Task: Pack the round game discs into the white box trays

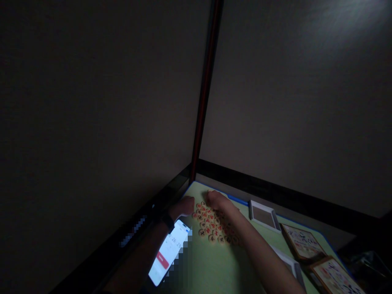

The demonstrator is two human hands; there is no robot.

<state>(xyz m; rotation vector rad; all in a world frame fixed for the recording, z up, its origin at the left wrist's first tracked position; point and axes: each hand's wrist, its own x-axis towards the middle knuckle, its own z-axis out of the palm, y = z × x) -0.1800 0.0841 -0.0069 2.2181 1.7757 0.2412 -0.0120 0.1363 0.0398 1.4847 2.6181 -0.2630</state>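
Observation:
Round wooden Chinese chess pieces (208,222) with red and dark characters lie flat in a cluster on the green tabletop (211,265). At the cluster's left edge is my left hand (186,205), its fingers curled closed beside the nearest pieces; a dark band circles that wrist. Over the far end of the cluster my right hand (216,200) is closed too, fingertips pointing down. Whatever either hand holds is hidden. My right forearm covers part of the cluster's right side.
A lit phone (170,255) showing a timer lies under my left forearm. To the right are a shallow white open tray (265,215), a second white tray (288,263) and two boxes with printed lids (301,241). Dark walls (290,102) meet behind the table.

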